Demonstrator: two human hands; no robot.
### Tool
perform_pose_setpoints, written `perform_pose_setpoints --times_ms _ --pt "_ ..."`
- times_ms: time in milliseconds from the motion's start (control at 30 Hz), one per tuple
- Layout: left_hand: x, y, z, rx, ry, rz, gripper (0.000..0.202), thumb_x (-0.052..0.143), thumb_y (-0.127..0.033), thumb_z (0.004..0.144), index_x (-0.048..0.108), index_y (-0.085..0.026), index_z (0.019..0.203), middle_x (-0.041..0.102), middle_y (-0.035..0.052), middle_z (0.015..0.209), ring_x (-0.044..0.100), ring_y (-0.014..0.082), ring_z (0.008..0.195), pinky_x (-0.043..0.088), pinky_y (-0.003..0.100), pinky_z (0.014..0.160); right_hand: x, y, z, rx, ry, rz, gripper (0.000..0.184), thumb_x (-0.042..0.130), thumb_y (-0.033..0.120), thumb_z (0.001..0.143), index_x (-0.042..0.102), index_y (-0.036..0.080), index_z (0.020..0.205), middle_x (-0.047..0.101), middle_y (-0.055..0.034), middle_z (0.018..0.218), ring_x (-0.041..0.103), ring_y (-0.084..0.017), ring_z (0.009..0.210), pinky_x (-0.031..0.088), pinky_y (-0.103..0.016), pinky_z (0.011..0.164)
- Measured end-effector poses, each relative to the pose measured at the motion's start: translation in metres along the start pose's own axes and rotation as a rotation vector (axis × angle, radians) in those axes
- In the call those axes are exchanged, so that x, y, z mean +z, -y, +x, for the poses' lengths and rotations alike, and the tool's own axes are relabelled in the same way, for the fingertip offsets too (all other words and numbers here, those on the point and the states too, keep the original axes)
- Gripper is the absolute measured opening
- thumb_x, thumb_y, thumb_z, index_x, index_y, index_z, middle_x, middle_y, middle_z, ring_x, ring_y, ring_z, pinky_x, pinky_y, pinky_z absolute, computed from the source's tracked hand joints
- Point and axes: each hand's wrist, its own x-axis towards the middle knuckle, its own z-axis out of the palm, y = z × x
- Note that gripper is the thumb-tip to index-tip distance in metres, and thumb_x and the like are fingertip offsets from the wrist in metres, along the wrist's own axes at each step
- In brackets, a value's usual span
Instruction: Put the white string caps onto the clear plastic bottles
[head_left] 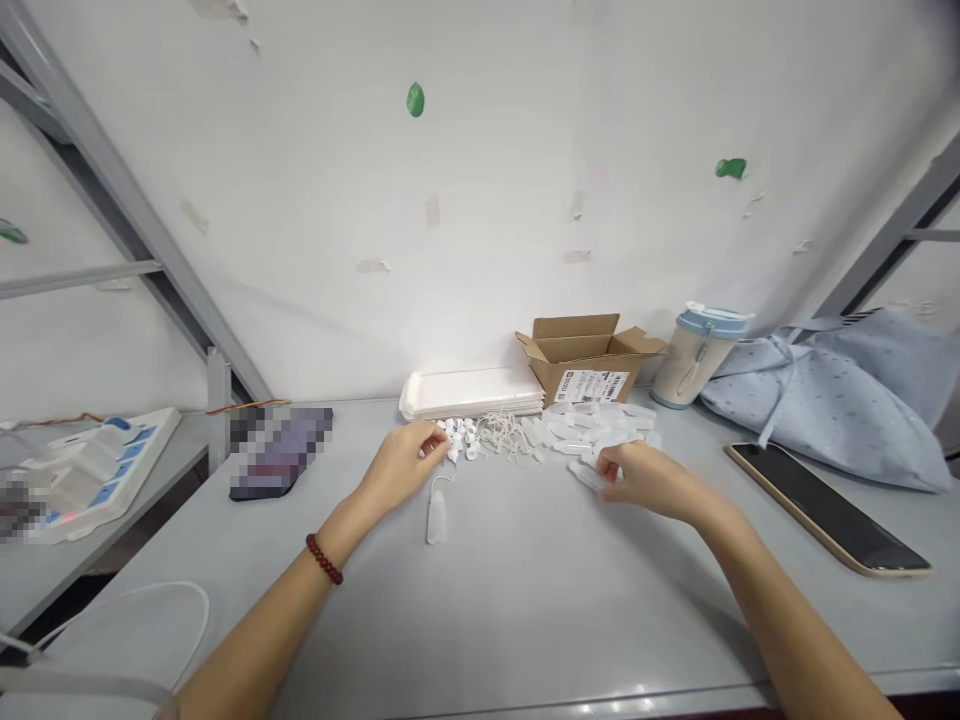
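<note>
on table (510, 610), tubed bottle (436, 519) is laid nearest; prob. light, soft, slippery, best gripped mid-body. 2nd bottle (585, 474) is pinched at one end by r. hand (643, 478). l. hand (401, 463) is poised by white caps (469, 436); grip can't be told.

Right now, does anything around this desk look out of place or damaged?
Nothing looks plainly broken. The wall behind looks odd: torn tape scraps and green patches dot it, perhaps leftovers. On the desk, one translucent piece with a thin tube lies apart from the translucent heap, nearer the left hand.
</note>
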Motion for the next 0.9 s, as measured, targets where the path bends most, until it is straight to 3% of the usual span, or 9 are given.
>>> perform_pose_setpoints --times_ms 100,200,400,533,667,900 --pt "0.000 0.002 -0.008 0.041 -0.041 0.009 0.019 0.047 -0.029 0.087 0.060 -0.019 0.080 0.064 0.0033 0.082 0.058 0.0169 0.073 0.044 0.027 0.063 0.003 0.012 -0.002 -0.087 0.005 0.039 0.005 0.060 0.014 0.062 0.061 0.019 0.064 0.062 -0.0021 0.067 0.054 -0.016 0.061 0.033 -0.025 0.051" --pt "0.005 -0.008 -0.018 0.101 -0.073 -0.042 0.016 0.048 -0.026 0.087 0.060 -0.019 0.081 0.063 0.0032 0.083 0.058 0.0161 0.073 0.046 0.028 0.065 0.006 0.031 -0.007 -0.137 0.045 0.130 0.007 0.062 0.018 0.066 0.064 0.020 0.073 0.056 -0.0001 0.066 0.050 -0.015 0.061 0.035 -0.024 0.054" --pt "0.018 -0.037 -0.032 0.095 -0.003 -0.263 0.011 0.056 -0.023 0.084 0.063 -0.020 0.077 0.065 0.0025 0.083 0.059 0.0145 0.071 0.049 0.024 0.060 0.027 0.065 -0.012 -0.204 0.112 0.482 0.013 0.063 0.029 0.075 0.062 0.020 0.085 0.036 0.0064 0.057 0.034 -0.010 0.052 0.028 -0.023 0.051" --pt "0.021 -0.042 -0.038 0.052 -0.028 -0.286 0.009 0.056 -0.023 0.084 0.064 -0.020 0.080 0.066 0.0022 0.084 0.059 0.0142 0.070 0.049 0.023 0.058 0.035 0.070 -0.012 -0.198 0.176 0.660 0.016 0.064 0.029 0.076 0.061 0.019 0.087 0.032 0.0078 0.055 0.030 -0.008 0.051 0.024 -0.023 0.050" --pt "0.024 -0.040 -0.039 0.113 -0.066 -0.272 0.011 0.053 -0.022 0.087 0.063 -0.020 0.083 0.066 0.0025 0.084 0.059 0.0143 0.072 0.051 0.024 0.061 0.035 0.071 -0.012 -0.166 0.266 0.776 0.019 0.065 0.033 0.076 0.062 0.017 0.086 0.031 0.0084 0.053 0.028 -0.008 0.050 0.022 -0.022 0.048" --pt "0.026 -0.045 -0.038 0.157 -0.070 -0.257 0.011 0.052 -0.019 0.087 0.062 -0.019 0.082 0.067 0.0030 0.083 0.059 0.0144 0.072 0.050 0.024 0.061 0.040 0.076 -0.013 -0.142 0.282 0.832 0.025 0.069 0.038 0.073 0.062 0.017 0.085 0.031 0.0093 0.050 0.028 -0.007 0.047 0.021 -0.022 0.046"
